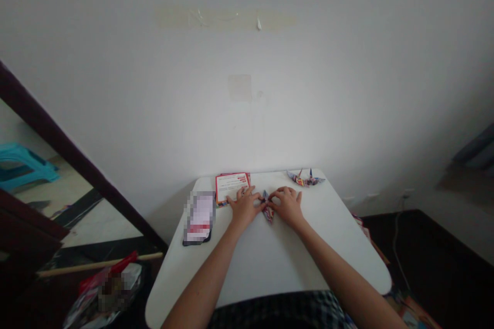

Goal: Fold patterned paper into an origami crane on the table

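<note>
Between my two hands, over the middle of a white table, is a small piece of folded printed paper (269, 214), narrow and pointed at both ends. My left hand (246, 206) pinches its left side with thumb and forefinger, the other fingers spread near a stack of printed sheets (232, 185). On the other side my right hand (287, 204) pinches the paper near its upper part. The fingertips hide part of the folds. Two folded paper cranes (305, 179) of similar printed paper sit at the table's back right corner.
A phone (199, 217), its screen blurred, lies at the left of the white table (262, 272). Behind stands a bare wall (328, 87). A dark-framed mirror (73, 164) leans at the left, with a bag (111, 293) on the floor below it.
</note>
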Available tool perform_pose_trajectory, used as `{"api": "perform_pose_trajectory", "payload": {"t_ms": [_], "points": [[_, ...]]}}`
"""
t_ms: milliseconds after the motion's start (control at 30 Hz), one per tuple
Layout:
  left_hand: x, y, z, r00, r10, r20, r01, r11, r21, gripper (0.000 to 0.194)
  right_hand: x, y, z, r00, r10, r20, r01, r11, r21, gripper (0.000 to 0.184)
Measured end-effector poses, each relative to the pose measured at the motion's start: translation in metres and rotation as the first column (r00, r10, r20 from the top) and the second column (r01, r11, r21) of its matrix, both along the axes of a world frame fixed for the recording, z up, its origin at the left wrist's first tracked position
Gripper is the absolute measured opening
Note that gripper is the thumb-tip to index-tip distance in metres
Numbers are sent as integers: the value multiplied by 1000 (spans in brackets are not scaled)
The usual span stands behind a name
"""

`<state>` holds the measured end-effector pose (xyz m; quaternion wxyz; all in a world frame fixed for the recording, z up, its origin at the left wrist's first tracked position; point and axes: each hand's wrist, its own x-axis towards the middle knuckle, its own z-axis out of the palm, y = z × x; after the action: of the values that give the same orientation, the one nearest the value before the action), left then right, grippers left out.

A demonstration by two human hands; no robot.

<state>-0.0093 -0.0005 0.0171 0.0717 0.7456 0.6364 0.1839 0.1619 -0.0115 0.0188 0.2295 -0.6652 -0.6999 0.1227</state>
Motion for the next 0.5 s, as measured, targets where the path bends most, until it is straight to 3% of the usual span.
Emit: {"api": "perform_pose_trajectory", "payload": {"t_ms": [500], "points": [[-12,7,5,999,-31,16,32,995,-94,20,5,7,-5,999,21,-33,-22,999,-39,20]]}}
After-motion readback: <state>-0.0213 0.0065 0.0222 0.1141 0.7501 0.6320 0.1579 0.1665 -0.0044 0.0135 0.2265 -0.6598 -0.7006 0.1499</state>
